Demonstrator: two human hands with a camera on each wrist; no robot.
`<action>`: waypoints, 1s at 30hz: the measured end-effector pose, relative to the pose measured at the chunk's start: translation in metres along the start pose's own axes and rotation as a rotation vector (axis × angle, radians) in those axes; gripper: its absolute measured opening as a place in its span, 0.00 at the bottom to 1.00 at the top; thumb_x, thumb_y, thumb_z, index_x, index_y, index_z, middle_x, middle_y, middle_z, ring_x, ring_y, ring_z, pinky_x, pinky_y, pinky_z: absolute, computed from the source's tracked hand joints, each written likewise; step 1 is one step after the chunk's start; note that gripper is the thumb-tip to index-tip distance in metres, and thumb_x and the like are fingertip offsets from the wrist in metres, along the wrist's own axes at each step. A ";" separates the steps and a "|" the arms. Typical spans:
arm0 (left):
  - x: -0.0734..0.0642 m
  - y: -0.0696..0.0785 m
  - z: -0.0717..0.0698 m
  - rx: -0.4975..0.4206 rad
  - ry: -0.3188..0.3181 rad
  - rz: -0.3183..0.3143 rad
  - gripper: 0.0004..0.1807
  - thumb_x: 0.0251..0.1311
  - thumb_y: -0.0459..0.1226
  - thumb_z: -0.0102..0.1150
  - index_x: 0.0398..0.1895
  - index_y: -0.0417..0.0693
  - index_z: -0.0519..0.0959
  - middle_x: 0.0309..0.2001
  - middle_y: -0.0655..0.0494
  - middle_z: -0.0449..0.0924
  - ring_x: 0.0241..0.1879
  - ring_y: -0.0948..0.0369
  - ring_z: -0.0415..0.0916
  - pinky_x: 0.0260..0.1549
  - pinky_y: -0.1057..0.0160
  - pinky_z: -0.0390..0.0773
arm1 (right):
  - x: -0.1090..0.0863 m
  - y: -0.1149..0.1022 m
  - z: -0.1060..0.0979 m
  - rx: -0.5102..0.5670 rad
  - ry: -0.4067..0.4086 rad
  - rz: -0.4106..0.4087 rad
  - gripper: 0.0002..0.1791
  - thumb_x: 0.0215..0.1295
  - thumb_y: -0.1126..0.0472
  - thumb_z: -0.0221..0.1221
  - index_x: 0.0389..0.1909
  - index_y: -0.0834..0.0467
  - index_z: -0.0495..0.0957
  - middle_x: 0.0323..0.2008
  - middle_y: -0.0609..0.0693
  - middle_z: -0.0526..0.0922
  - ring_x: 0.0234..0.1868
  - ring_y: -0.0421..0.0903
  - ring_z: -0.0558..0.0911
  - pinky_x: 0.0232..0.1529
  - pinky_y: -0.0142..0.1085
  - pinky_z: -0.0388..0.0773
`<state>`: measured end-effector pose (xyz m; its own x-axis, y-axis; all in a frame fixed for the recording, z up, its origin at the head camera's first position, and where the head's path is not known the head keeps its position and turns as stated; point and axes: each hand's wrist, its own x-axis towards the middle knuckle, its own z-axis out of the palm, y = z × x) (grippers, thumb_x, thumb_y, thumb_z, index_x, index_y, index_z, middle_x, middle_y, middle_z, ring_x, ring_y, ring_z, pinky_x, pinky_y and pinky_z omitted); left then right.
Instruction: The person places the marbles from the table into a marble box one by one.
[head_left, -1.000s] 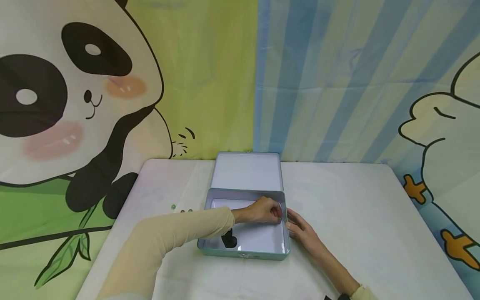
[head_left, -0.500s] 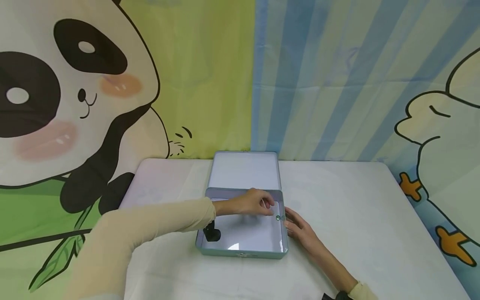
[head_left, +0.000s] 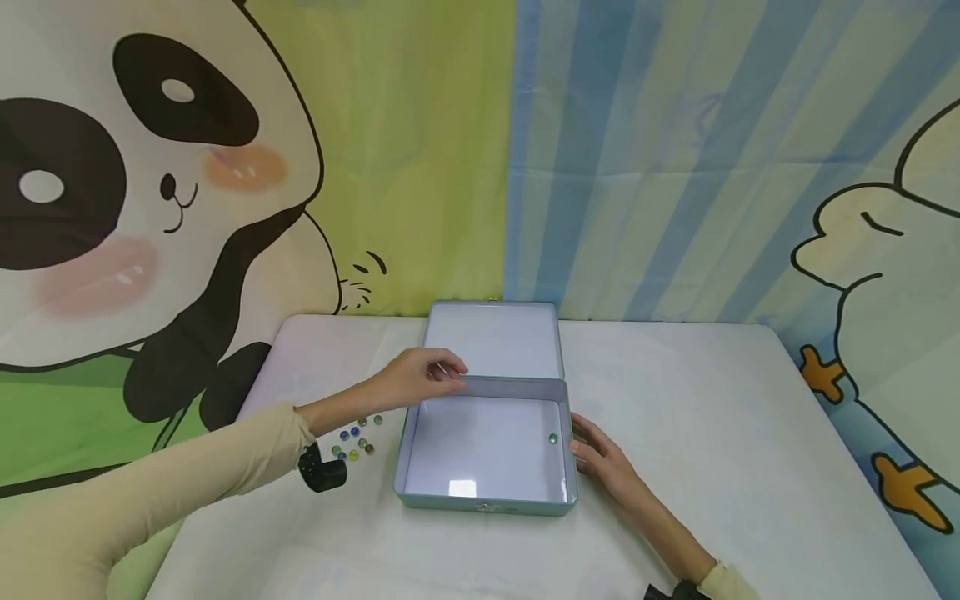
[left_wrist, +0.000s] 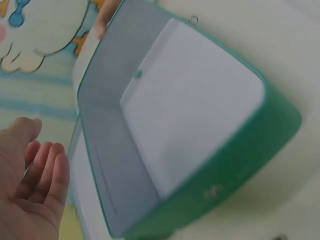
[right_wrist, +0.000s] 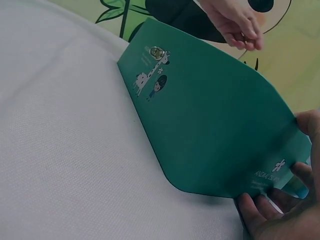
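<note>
An open green tin box [head_left: 480, 505] with a pale inside stands on the table, its lid [head_left: 493, 337] tipped back. One green marble [head_left: 553, 438] lies inside near the right wall, also visible as a small marble [left_wrist: 138, 74] in the left wrist view. My left hand [head_left: 420, 377] hovers above the box's back left corner, fingers loosely bent; I see nothing between them. Against the box's outer right wall rests my right hand [head_left: 603, 462]; its fingers [right_wrist: 252, 210] touch the green side in the right wrist view.
Several glass marbles [head_left: 354, 455] lie loose on the white tabletop [head_left: 675, 392] left of the box, near the left forearm. A cartoon curtain [head_left: 420, 167] hangs behind the table. A metal clasp [right_wrist: 157, 52] sits on the box's front.
My left hand has let go of the green marble inside the box and moved left, up over the back left corner. The loose marbles came into sight. My right hand stayed put.
</note>
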<state>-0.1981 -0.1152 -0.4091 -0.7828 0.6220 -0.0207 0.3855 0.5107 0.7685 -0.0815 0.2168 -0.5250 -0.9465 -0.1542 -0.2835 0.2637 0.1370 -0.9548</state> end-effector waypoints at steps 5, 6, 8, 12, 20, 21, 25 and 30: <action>-0.037 -0.030 -0.026 0.022 0.119 -0.068 0.15 0.61 0.42 0.64 0.49 0.45 0.81 0.39 0.58 0.83 0.39 0.63 0.78 0.40 0.69 0.80 | 0.000 -0.001 0.000 -0.006 -0.010 -0.002 0.33 0.71 0.49 0.51 0.74 0.49 0.54 0.75 0.58 0.56 0.74 0.61 0.59 0.68 0.51 0.67; -0.045 -0.036 -0.030 0.024 0.139 -0.087 0.15 0.61 0.42 0.63 0.49 0.46 0.80 0.39 0.58 0.84 0.39 0.63 0.78 0.39 0.69 0.80 | 0.000 -0.001 0.001 -0.008 -0.013 -0.002 0.33 0.71 0.49 0.51 0.74 0.49 0.54 0.75 0.58 0.56 0.74 0.61 0.59 0.68 0.51 0.66; -0.060 -0.049 -0.037 0.030 0.172 -0.125 0.16 0.62 0.43 0.63 0.49 0.46 0.80 0.39 0.57 0.84 0.39 0.62 0.79 0.38 0.70 0.80 | 0.001 -0.001 0.001 -0.006 -0.018 -0.003 0.32 0.72 0.49 0.50 0.74 0.48 0.54 0.75 0.58 0.55 0.74 0.61 0.58 0.69 0.51 0.66; -0.092 -0.075 -0.044 0.064 0.219 -0.189 0.15 0.62 0.43 0.63 0.47 0.45 0.81 0.38 0.56 0.84 0.37 0.64 0.79 0.37 0.71 0.80 | 0.001 0.000 0.001 -0.002 -0.013 -0.010 0.32 0.72 0.50 0.50 0.74 0.50 0.54 0.75 0.59 0.56 0.74 0.62 0.58 0.68 0.52 0.66; -0.148 -0.121 -0.028 0.103 0.368 -0.300 0.12 0.61 0.41 0.64 0.45 0.46 0.83 0.41 0.54 0.86 0.37 0.75 0.77 0.39 0.73 0.79 | 0.002 0.001 0.001 0.021 -0.006 0.002 0.33 0.72 0.52 0.49 0.75 0.53 0.52 0.75 0.60 0.54 0.75 0.61 0.57 0.70 0.54 0.62; -0.153 -0.125 -0.025 0.103 0.381 -0.303 0.11 0.60 0.40 0.64 0.44 0.46 0.83 0.41 0.54 0.86 0.37 0.76 0.77 0.38 0.72 0.79 | 0.002 0.000 0.002 0.018 -0.004 0.005 0.33 0.72 0.52 0.49 0.75 0.53 0.52 0.75 0.60 0.54 0.75 0.61 0.57 0.70 0.54 0.62; -0.166 -0.137 -0.013 0.124 0.401 -0.261 0.09 0.59 0.36 0.66 0.43 0.48 0.83 0.40 0.55 0.85 0.35 0.76 0.76 0.36 0.72 0.79 | 0.001 -0.001 0.003 0.013 0.007 0.017 0.33 0.72 0.51 0.50 0.74 0.53 0.53 0.75 0.61 0.55 0.74 0.61 0.58 0.69 0.53 0.64; -0.168 -0.145 -0.002 0.142 0.377 -0.164 0.10 0.55 0.29 0.67 0.40 0.48 0.84 0.37 0.56 0.84 0.34 0.75 0.77 0.33 0.71 0.80 | 0.000 -0.002 0.002 0.008 -0.004 0.016 0.34 0.72 0.49 0.50 0.75 0.52 0.53 0.75 0.60 0.55 0.74 0.61 0.58 0.69 0.53 0.65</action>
<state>-0.1236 -0.2950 -0.5153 -0.9529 0.2786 0.1198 0.2834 0.6776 0.6786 -0.0819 0.2144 -0.5239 -0.9413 -0.1562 -0.2993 0.2805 0.1316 -0.9508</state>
